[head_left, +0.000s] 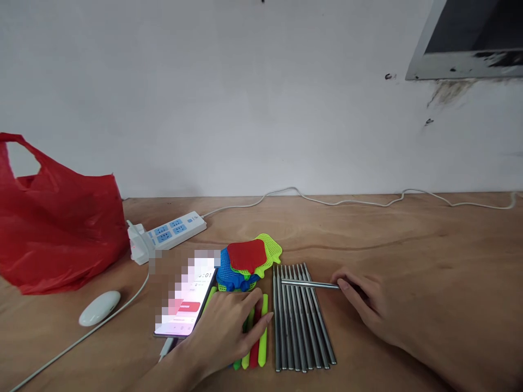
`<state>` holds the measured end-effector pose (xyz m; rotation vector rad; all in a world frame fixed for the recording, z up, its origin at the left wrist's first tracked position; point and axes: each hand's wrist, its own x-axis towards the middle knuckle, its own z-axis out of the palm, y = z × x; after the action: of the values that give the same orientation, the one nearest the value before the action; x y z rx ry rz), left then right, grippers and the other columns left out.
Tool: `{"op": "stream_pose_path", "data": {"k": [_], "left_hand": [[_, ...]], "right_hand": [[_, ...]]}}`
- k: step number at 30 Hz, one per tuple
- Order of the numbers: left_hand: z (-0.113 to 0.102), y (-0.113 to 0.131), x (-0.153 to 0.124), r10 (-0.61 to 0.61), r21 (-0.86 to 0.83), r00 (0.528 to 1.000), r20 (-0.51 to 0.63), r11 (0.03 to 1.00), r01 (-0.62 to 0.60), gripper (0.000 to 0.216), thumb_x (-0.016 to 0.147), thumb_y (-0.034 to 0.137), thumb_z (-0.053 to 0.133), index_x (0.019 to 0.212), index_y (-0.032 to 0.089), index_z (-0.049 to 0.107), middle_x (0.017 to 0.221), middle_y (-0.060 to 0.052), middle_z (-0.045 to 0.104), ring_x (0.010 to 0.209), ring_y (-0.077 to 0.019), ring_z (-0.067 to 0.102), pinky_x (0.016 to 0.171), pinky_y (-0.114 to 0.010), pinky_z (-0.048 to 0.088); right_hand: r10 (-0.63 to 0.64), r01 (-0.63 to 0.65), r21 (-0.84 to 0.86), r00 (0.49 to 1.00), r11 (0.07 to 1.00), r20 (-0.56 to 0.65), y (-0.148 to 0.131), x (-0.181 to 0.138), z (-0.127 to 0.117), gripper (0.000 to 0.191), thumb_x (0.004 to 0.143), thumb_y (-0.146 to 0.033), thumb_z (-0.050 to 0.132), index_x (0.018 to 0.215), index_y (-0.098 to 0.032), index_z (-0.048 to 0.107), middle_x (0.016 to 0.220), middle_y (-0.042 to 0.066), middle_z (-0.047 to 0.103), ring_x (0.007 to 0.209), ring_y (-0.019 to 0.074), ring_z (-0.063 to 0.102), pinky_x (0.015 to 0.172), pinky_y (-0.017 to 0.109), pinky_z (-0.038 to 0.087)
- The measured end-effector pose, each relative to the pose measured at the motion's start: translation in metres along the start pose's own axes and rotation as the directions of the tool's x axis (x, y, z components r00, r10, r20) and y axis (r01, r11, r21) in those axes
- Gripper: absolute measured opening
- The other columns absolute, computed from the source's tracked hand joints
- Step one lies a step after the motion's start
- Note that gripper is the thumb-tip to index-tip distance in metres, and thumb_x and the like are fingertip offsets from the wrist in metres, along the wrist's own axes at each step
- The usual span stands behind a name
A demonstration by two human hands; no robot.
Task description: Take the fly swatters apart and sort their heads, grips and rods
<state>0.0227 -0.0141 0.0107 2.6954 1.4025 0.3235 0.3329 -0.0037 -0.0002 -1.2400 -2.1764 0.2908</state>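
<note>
The right hand, thumb to forefinger, pinched a rod by its right end. It pointed left across the other rods, long axis nearly parallel to the back edge of the desk. The left hand arched over coloured sticks, thumb and forefinger apart.

You note: plain silver-grey rods; perforated red, blue and yellow-green mesh pieces; red, green and yellow sticks. Your bench: brown, wood-grained.

Hands 2 | metal rods—about ten (overlapping) | phone 1 | bag 1
</note>
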Motion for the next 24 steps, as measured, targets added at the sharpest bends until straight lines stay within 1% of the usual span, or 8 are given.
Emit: {"op": "stream_pose_path", "data": {"k": [3,5,9,12,15,19,21,24], "left_hand": [[-0.004,0.001,-0.001,0.002,-0.073,0.999,-0.053,0.997,-0.006,0.031,0.101,0.042,0.04,0.089,0.02,0.058,0.074,-0.003,0.068,0.063,-0.0202,0.064,0.056,-0.029,0.042],[-0.007,0.002,-0.002,0.012,-0.13,0.995,-0.102,0.991,-0.025,0.027,0.102,0.04,0.039,0.096,0.021,0.057,0.075,-0.002,0.068,0.064,-0.0199,0.065,0.057,-0.029,0.043],[-0.012,0.004,-0.005,0.074,-0.191,0.985,-0.156,0.976,-0.103,0.021,0.1,0.037,0.044,0.112,0.023,0.052,0.093,-0.005,0.072,0.08,-0.0224,0.068,0.066,-0.032,0.047],[-0.012,0.006,-0.004,0.149,-0.191,0.986,-0.07,0.968,-0.16,0.019,0.099,0.038,0.048,0.111,0.023,0.052,0.096,-0.004,0.071,0.083,-0.0227,0.068,0.067,-0.031,0.045],[-0.008,0.006,-0.002,0.23,-0.167,0.973,0.014,0.96,-0.225,0.02,0.104,0.032,0.037,0.097,0.022,0.052,0.085,-0.002,0.068,0.072,-0.0194,0.064,0.061,-0.028,0.04],[-0.004,0.004,0.001,0.255,-0.122,0.967,0.011,0.96,-0.252,0.03,0.108,0.029,0.023,0.089,0.022,0.046,0.079,-0.002,0.065,0.064,-0.0185,0.059,0.056,-0.029,0.035],[-0.005,0.004,0.002,0.253,-0.096,0.967,0.011,0.963,-0.251,0.031,0.108,0.029,0.021,0.088,0.022,0.044,0.078,-0.002,0.063,0.063,-0.0193,0.058,0.056,-0.029,0.034],[-0.013,0.007,0.004,0.222,-0.064,0.974,0.052,0.974,-0.219,0.03,0.107,0.029,0.023,0.089,0.022,0.045,0.078,-0.002,0.063,0.064,-0.0202,0.058,0.057,-0.03,0.034]], "right_hand": [[0.005,-0.005,0.026,0.999,1.0,0.034,-0.005,0.0,-0.004,0.03,0.104,-0.031,0.034,0.089,-0.021,0.059,0.061,-0.003,0.054,0.052,0.0131,0.051,0.054,0.026,0.038],[0.004,-0.009,0.046,0.995,0.999,0.101,-0.01,0.0,-0.006,0.028,0.103,-0.03,0.036,0.088,-0.021,0.057,0.063,-0.003,0.054,0.054,0.013,0.05,0.055,0.026,0.038],[-0.06,0.029,0.128,0.967,0.991,0.246,-0.022,-0.002,-0.006,0.024,0.104,-0.028,0.038,0.095,-0.022,0.058,0.075,0.0,0.061,0.064,0.0137,0.055,0.06,0.026,0.041],[-0.149,0.097,0.222,0.961,0.97,0.232,-0.025,-0.006,0.002,0.02,0.104,-0.027,0.039,0.104,-0.023,0.058,0.085,0.001,0.063,0.073,0.0148,0.059,0.067,0.027,0.045],[-0.224,0.177,0.265,0.962,0.948,0.158,-0.023,-0.01,0.012,0.018,0.103,-0.025,0.041,0.113,-0.024,0.057,0.088,0.002,0.062,0.077,0.0152,0.059,0.069,0.026,0.047],[-0.195,0.169,0.194,0.972,0.966,0.128,-0.02,-0.01,0.016,0.022,0.104,-0.027,0.042,0.12,-0.024,0.057,0.092,0.003,0.062,0.078,0.0157,0.061,0.069,0.026,0.048],[-0.15,0.127,0.142,0.974,0.982,0.168,-0.019,-0.005,0.012,0.021,0.104,-0.03,0.042,0.113,-0.023,0.059,0.09,0.003,0.063,0.077,0.016,0.062,0.069,0.027,0.047],[-0.106,0.1,0.037,0.96,0.994,0.257,-0.024,0.004,-0.001,0.026,0.105,-0.029,0.039,0.091,-0.021,0.06,0.079,0.0,0.065,0.071,0.0162,0.063,0.064,0.027,0.044]]}}
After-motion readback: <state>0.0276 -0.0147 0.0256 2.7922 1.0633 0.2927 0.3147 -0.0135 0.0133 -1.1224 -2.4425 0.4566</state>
